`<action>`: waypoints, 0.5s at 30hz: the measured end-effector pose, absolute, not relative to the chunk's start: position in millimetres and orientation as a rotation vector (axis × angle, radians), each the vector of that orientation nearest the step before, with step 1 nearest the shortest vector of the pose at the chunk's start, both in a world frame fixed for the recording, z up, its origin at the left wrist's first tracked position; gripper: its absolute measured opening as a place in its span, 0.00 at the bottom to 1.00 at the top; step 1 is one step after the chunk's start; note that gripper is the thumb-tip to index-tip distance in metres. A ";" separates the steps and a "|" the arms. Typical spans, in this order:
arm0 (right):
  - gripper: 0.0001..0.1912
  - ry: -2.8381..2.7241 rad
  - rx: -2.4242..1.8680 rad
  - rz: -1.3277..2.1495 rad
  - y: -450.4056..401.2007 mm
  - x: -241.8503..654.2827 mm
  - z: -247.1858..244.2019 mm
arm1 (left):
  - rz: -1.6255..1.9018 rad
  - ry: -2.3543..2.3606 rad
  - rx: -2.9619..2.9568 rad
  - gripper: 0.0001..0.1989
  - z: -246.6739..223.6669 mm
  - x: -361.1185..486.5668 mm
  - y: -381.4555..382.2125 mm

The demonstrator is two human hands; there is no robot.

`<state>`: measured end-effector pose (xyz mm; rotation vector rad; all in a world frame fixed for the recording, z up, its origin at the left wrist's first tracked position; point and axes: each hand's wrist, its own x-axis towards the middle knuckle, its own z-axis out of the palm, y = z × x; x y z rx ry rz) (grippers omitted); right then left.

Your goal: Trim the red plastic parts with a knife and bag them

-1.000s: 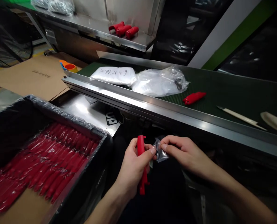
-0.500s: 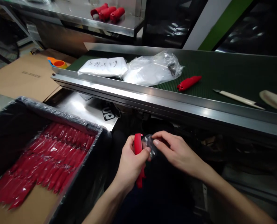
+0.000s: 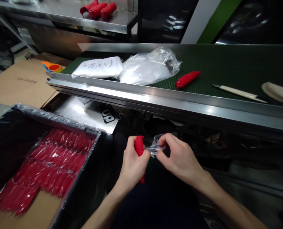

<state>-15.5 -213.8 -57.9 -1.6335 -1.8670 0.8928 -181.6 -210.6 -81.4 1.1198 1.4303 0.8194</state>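
My left hand (image 3: 134, 163) is wrapped round a red plastic part (image 3: 139, 145), whose top end shows above the fingers and whose lower end shows beneath them. Its thumb also presses on one side of a clear plastic bag (image 3: 155, 147). My right hand (image 3: 176, 154) pinches the bag's other side between thumb and fingers, so the film stretches between both hands. Another red plastic part (image 3: 187, 79) lies on the green conveyor belt (image 3: 210, 68) beyond my hands. A box at my left holds rows of bagged red parts (image 3: 53, 159).
The conveyor's metal rail (image 3: 141, 93) crosses ahead of me. On the belt lie white plastic-bag packs (image 3: 100, 67), a craft knife (image 3: 239, 92) and a pale curved piece (image 3: 278, 92). Orange tape (image 3: 55, 67) sits by cardboard (image 3: 19, 79). A steel table (image 3: 67, 16) stands behind with three red parts.
My right hand has closed on the bag's edge and pulled the film taut and wider. The red part in my left hand has turned a little. The view has shifted slightly.
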 end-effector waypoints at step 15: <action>0.04 -1.646 -1.430 0.664 -223.9 3.4 -24.2 | 0.840 1.479 1.558 0.26 -95.4 -199.2 -205.0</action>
